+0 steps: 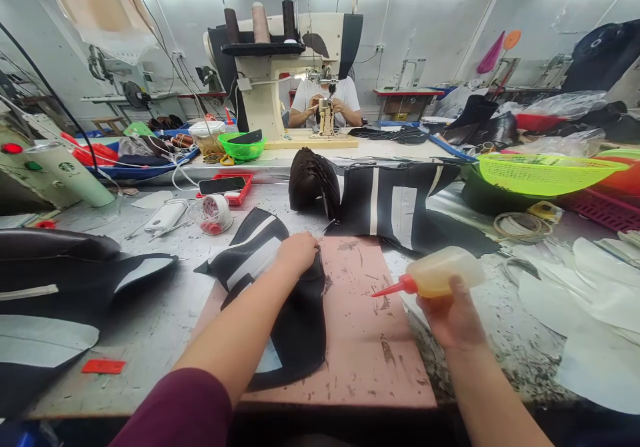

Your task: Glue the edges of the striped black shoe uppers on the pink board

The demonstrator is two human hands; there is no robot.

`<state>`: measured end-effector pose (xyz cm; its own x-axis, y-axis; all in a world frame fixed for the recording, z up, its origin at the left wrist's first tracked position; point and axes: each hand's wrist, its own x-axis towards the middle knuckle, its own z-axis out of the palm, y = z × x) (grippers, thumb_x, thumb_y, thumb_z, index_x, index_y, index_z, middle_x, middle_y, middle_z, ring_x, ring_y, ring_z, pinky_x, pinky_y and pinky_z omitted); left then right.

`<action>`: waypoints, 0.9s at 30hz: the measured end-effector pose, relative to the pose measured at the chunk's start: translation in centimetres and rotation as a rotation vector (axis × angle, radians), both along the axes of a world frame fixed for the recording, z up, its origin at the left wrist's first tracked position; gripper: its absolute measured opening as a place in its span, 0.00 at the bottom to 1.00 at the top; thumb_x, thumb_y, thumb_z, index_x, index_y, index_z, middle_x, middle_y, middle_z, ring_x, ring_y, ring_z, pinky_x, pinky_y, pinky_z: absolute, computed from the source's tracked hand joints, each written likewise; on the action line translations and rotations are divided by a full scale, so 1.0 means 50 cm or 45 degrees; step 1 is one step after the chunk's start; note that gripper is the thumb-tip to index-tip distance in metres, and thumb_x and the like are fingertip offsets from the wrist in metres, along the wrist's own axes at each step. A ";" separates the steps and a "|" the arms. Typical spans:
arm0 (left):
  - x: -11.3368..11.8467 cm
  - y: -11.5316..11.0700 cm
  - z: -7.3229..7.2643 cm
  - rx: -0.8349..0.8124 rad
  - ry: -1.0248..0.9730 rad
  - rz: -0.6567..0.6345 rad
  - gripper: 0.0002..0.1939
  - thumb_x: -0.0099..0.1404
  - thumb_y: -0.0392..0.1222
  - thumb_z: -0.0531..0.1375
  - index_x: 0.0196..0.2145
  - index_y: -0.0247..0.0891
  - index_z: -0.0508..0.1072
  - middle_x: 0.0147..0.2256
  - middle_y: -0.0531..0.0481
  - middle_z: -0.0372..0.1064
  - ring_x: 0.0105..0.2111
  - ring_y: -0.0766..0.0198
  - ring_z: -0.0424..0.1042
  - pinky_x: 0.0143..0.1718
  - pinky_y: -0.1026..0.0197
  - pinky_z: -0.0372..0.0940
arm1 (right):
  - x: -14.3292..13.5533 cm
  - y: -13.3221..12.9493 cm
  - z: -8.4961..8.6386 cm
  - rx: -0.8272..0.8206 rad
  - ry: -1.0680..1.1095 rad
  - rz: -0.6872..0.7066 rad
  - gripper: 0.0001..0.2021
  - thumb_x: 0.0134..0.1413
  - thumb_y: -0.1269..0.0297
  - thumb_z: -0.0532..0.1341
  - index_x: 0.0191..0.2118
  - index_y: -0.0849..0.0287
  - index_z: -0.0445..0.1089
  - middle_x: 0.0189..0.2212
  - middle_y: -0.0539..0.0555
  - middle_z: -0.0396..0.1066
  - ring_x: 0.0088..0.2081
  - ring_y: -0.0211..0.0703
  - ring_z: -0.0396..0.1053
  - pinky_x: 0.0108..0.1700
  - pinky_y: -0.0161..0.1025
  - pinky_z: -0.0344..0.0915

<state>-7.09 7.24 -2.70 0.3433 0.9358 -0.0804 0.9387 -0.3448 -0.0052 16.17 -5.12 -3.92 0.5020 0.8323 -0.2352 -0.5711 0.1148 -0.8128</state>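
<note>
In my right hand (455,317) is a clear squeeze bottle (447,270) of yellowish liquid, its red nozzle pointing left over the pink board (360,354). My left hand (299,252) is closed at the upper right edge of a black leather-like piece (300,330); its fingertips are partly hidden. That piece carries white strips and patches and lies partly on the board. Beyond the board, a similar black piece (357,197) with white strips lies beside a stack of dark curved pieces (313,184).
More black pieces (60,287) lie at left, near a red tag (103,366). White sheets (600,320) and a yellow-green basket (545,170) are at right. A phone in a red tray (233,187) sits behind. Across the table, a person (327,97) works at a sewing machine (265,80).
</note>
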 end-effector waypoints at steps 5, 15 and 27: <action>0.002 -0.012 0.010 -0.014 0.083 -0.094 0.15 0.65 0.37 0.47 0.37 0.36 0.73 0.41 0.44 0.68 0.42 0.57 0.68 0.40 0.58 0.63 | -0.001 0.010 -0.007 0.049 0.020 0.018 0.32 0.21 0.50 0.72 0.39 0.56 0.68 0.29 0.49 0.71 0.25 0.37 0.67 0.15 0.27 0.59; -0.009 -0.065 0.020 -0.096 0.181 -0.210 0.16 0.64 0.43 0.48 0.46 0.34 0.67 0.46 0.40 0.64 0.40 0.53 0.69 0.37 0.54 0.65 | -0.055 0.111 0.010 0.099 -0.405 0.198 0.30 0.18 0.53 0.72 0.35 0.58 0.66 0.28 0.51 0.70 0.25 0.40 0.67 0.20 0.34 0.62; -0.008 -0.070 0.023 -0.154 0.139 -0.203 0.18 0.64 0.42 0.47 0.48 0.34 0.66 0.45 0.39 0.65 0.39 0.53 0.70 0.35 0.55 0.66 | -0.132 0.170 -0.016 0.025 -1.136 0.143 0.35 0.21 0.49 0.70 0.40 0.58 0.61 0.37 0.57 0.69 0.41 0.55 0.68 0.40 0.49 0.65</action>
<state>-7.50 3.75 -1.55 0.4696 0.8515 -0.2334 0.8682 -0.4934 -0.0532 9.60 3.39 -4.73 0.4063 0.8873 0.2181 0.2627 0.1152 -0.9580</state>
